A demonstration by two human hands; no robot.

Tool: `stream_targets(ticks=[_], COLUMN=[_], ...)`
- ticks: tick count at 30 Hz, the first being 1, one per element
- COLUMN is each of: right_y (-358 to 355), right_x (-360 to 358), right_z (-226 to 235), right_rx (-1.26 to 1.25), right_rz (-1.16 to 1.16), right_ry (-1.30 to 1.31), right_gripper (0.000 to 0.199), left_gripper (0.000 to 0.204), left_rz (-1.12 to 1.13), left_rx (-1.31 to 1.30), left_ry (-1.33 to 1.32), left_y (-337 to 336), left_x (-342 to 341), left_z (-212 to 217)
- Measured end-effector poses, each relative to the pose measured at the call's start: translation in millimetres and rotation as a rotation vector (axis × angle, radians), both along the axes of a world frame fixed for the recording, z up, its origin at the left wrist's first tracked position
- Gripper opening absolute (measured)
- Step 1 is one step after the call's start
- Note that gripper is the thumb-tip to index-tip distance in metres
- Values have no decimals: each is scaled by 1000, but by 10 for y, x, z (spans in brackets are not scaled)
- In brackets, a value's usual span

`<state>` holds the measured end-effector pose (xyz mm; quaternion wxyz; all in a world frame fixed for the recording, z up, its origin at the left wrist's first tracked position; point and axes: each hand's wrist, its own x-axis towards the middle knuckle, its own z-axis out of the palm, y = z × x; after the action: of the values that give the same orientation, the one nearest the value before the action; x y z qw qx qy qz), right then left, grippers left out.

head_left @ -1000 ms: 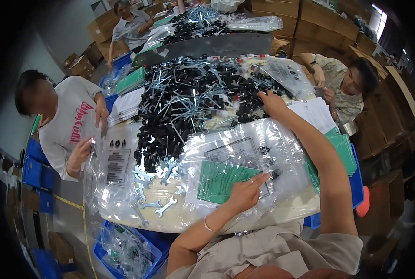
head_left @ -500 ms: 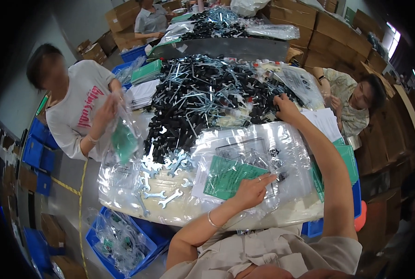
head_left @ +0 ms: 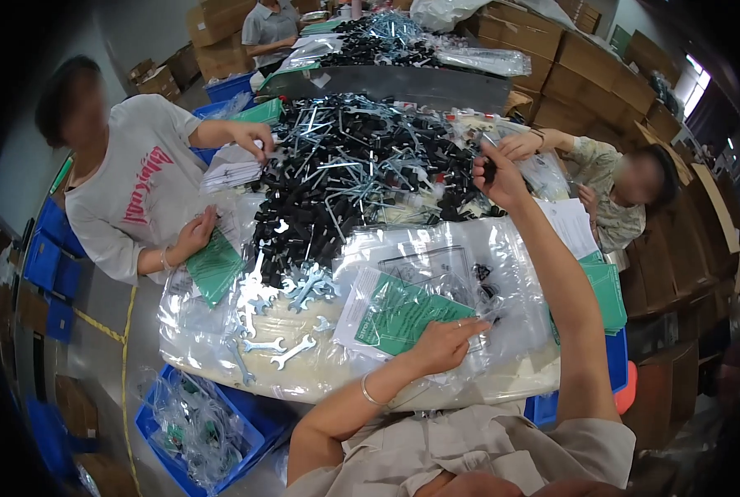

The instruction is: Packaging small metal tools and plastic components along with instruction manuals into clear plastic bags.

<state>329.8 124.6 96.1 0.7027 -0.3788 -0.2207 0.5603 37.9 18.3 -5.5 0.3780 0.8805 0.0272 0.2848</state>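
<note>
Here, the near edge of the surface (head_left: 320, 389) sits against my lap, with a blue bin (head_left: 212, 422) of bagged parts below it to my left. My left hand (head_left: 440, 346) rests flat, fingers loose, on a clear bag (head_left: 436, 290) holding a green sheet (head_left: 403, 313). Silver wrenches (head_left: 291, 319) lie just left of it. Farther out, my right hand (head_left: 496, 174) pinches a small dark part (head_left: 489, 169) above the black-and-silver parts heap (head_left: 362, 178). Little bare room remains.
</note>
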Motion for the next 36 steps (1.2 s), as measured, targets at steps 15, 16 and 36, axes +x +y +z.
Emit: stream_targets(ticks=[15, 16, 36], right_y=[468, 490, 779], right_x=[-1646, -1849, -2679], right_z=[115, 76, -150], right_rx=[303, 305, 385], right_rz=[102, 126, 21], right_ry=[-1492, -1561, -2017], right_gripper=[18, 17, 33], left_gripper=[43, 43, 39], left_rz=[-6, -6, 18], left_rx=[-33, -38, -130], left_ry=[72, 95, 20], left_y=[-1, 5, 28], left_x=[-31, -43, -27], left_z=[29, 41, -19])
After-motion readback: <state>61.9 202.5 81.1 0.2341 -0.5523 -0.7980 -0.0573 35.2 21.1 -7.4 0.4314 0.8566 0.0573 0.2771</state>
